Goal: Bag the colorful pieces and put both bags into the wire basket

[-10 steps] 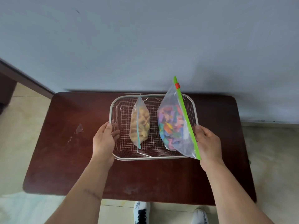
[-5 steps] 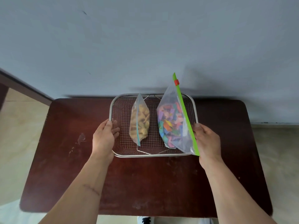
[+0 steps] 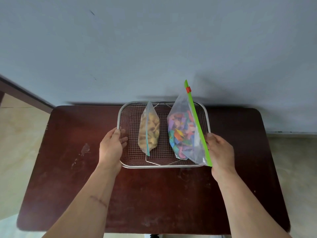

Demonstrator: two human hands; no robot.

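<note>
**A:** Both hands are clamped on the wire basket [image 3: 163, 166], 1 on each side. What does each grip look like?

**B:** The left hand [image 3: 111, 146] holds the left rim, thumb on the outer edge, fingers curled over the wire and showing through the mesh inside. The right hand [image 3: 220, 152] closes on the right rim, thumb on top; its fingers are hidden behind the green zipper strip [image 3: 197, 124], so I cannot tell if they also pinch the bag.

**A:** What's in the basket?

**B:** 2 clear bags. The left one, the small bag [image 3: 148, 128], stands on edge near the middle, filled with yellowish pieces, a thin teal seal along its near side. The big bag [image 3: 184, 133] on the right holds the colorful pieces [image 3: 180, 134], with an orange slider [image 3: 188, 89] near the far end of its strip.

**A:** Where does the big bag sit against the grip?

**B:** Right against the right hand; its strip runs past the thumb and leans out over the right rim. The basket sits at the far edge of a dark brown table [image 3: 68, 169], by a grey wall [image 3: 154, 48].
</note>
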